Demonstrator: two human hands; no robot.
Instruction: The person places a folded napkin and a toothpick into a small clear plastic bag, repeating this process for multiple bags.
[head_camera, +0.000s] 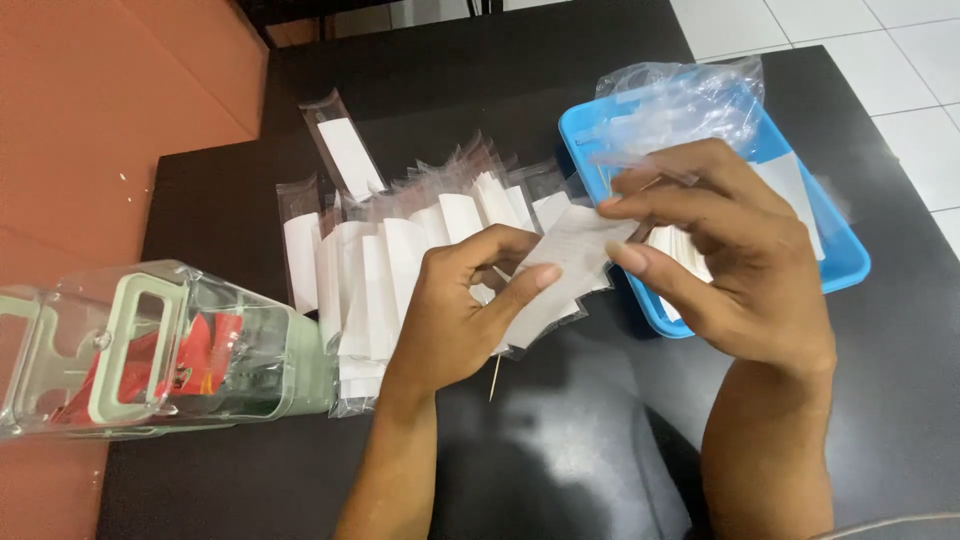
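Both hands pinch one clear sleeve (560, 275) holding a white paper slip above the counter (560, 450): left hand (455, 315) grips its lower end, right hand (720, 260) its upper end, long axis running lower-left to upper-right, possibly with a thin stick.

Your hands meet mid-bench (560, 470), a packet (560, 275) between them. Behind your left hand (455, 310) packets (400, 250) lie fanned out; a container (150, 350) lies to their left. The tray (845, 255) sits behind your right hand (730, 260).
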